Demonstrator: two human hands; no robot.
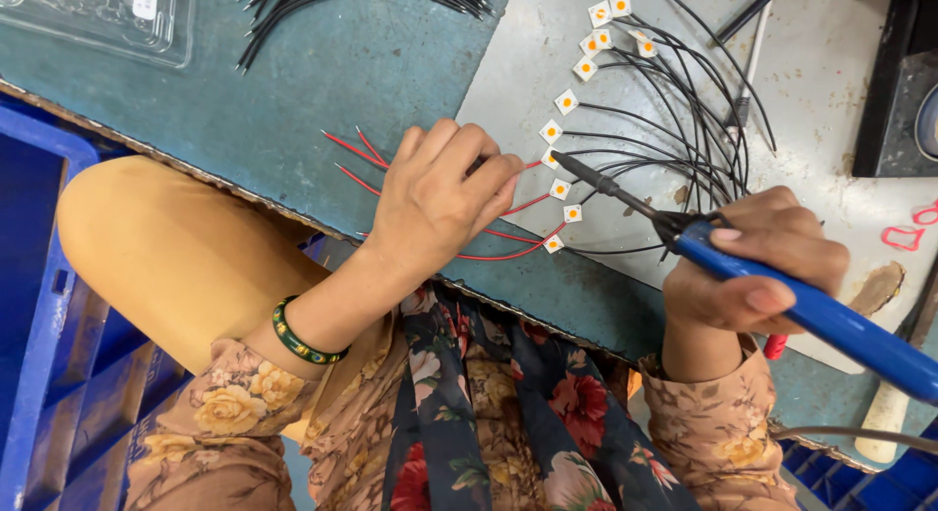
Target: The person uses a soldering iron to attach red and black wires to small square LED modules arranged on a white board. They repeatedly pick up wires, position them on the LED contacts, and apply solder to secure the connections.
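Here we are gripping the blue-handled soldering iron (782,296) in our closed right hand (757,272). Our left hand (440,193), fingers curled, is pinching a thin red wire (518,206) against a small white square chip with an orange dot (551,159); we are keeping it steady.

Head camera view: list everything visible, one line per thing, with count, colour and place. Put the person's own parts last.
LED chips: about a dozen, white with orange centres, in a curved row on the grey board.
Red wires: several, from the chips toward the left hand.
Black wires: many, looping right of the chips.
Black wire bundle: one, top centre on the teal bench.
Grey board: one, right half of the bench.
Clear plastic tray: one, top left.
Blue crate: one, left edge.
Soldering iron: one, blue handle, tip at the chips.
Left hand: on the red wires.
Right hand: gripping the iron.
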